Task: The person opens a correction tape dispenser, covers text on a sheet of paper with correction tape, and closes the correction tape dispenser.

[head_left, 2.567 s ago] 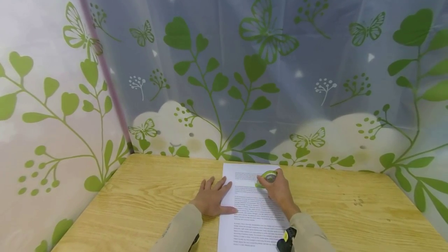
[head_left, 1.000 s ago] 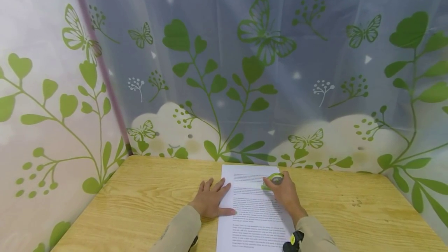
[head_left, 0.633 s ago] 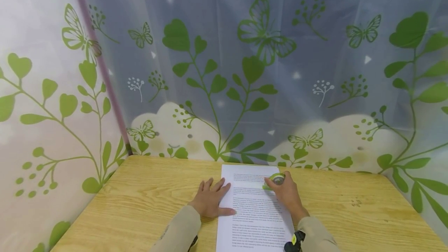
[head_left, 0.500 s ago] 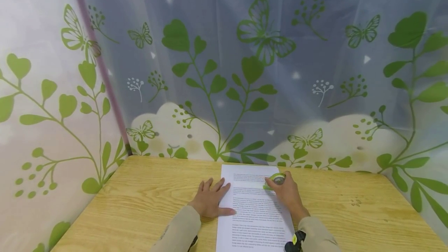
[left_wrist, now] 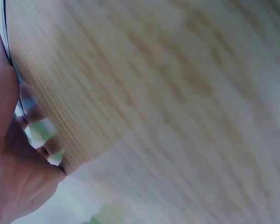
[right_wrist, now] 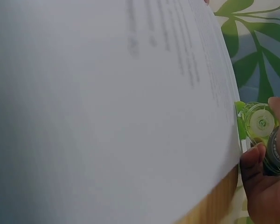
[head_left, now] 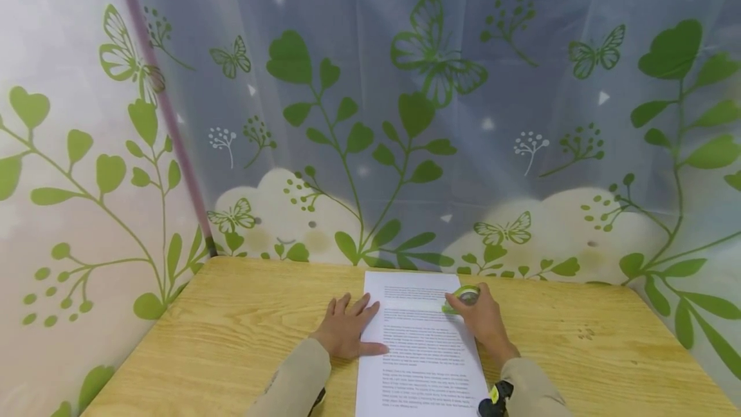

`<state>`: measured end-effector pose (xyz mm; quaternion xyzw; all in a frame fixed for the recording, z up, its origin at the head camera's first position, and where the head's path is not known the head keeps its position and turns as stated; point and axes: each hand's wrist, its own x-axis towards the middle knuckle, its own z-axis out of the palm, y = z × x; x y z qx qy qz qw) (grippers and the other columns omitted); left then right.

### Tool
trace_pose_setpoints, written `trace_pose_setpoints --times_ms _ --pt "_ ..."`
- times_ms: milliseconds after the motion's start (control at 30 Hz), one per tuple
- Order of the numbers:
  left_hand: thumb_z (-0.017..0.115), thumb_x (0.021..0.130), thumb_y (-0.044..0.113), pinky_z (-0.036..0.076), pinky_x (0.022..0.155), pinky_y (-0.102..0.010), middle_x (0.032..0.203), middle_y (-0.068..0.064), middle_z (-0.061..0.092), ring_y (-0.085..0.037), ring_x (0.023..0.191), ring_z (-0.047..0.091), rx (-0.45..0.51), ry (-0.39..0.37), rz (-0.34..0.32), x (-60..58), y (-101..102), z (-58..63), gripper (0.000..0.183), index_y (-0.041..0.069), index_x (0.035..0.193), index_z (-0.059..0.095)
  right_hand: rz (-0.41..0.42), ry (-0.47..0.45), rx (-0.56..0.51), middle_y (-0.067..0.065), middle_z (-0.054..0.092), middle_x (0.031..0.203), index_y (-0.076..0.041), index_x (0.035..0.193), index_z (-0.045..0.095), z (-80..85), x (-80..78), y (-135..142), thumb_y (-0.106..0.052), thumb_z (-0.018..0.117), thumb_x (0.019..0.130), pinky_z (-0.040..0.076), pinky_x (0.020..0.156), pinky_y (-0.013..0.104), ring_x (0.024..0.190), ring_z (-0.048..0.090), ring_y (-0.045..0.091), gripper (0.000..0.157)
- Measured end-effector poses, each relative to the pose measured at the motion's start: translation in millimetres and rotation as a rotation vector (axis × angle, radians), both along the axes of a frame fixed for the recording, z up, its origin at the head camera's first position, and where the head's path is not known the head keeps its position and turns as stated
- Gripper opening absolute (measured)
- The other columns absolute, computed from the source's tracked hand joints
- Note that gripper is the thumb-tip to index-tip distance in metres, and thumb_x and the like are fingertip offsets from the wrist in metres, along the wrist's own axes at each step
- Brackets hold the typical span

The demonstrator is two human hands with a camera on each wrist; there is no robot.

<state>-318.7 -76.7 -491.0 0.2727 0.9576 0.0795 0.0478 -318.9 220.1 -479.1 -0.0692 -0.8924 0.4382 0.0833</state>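
Observation:
A sheet of printed paper lies upright to the viewer on the wooden table. My left hand rests flat with spread fingers at its left edge, the thumb and fingertips on the paper and the palm over the table. My right hand grips a green, see-through correction tape dispenser between thumb and fingers. Its tip touches or nearly touches the paper near the right ends of the upper lines. A blank white band runs across the text left of the tip. The right wrist view shows the dispenser's round reel.
The wooden table extends to both sides of the paper. Behind it hangs a curtain printed with green leaves and butterflies. A dark device is strapped at my right wrist.
My right hand has moved rightward across the upper part of the paper with the correction tape dispenser, from mid-line to near the right edge. The left hand has stayed on the paper's left edge.

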Motion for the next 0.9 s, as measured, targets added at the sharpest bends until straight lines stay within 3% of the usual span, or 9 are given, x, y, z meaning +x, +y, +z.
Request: trace_pose_setpoints --times_ms 267,633,900 --pt "0.041 0.08 0.08 0.011 0.106 -0.064 0.157 -0.007 0.021 -0.047 0.138 0.016 0.003 0.01 0.001 -1.6 -0.5 -3.2 0.094 0.021 0.152 0.027 0.025 -0.009 -0.005 0.018 0.057 0.096 0.004 0.115 0.04 0.5 -0.3 5.9 -0.044 0.07 0.086 0.045 0.069 0.038 0.083 0.056 0.027 0.063" --pt "0.047 0.084 0.072 0.014 0.106 -0.063 0.155 -0.011 0.024 -0.048 0.137 0.018 0.001 -0.021 -0.008 9.3 1.0 15.8 0.089 0.016 0.151 0.03 0.019 -0.022 -0.011 0.023 0.055 0.104 0.007 0.122 0.038 -3.4 -3.6 12.2 -0.044 0.068 0.087 0.046 0.074 0.042 0.092 0.057 0.031 0.069" --pt "0.048 0.085 0.071 0.015 0.106 -0.063 0.155 -0.011 0.024 -0.048 0.137 0.019 0.001 -0.024 -0.007 11.6 1.6 19.4 0.088 0.016 0.151 0.03 0.039 -0.031 -0.017 0.019 0.055 0.095 0.009 0.127 0.035 -1.2 -3.6 20.1 -0.045 0.069 0.085 0.044 0.061 0.034 0.076 0.055 0.025 0.076"
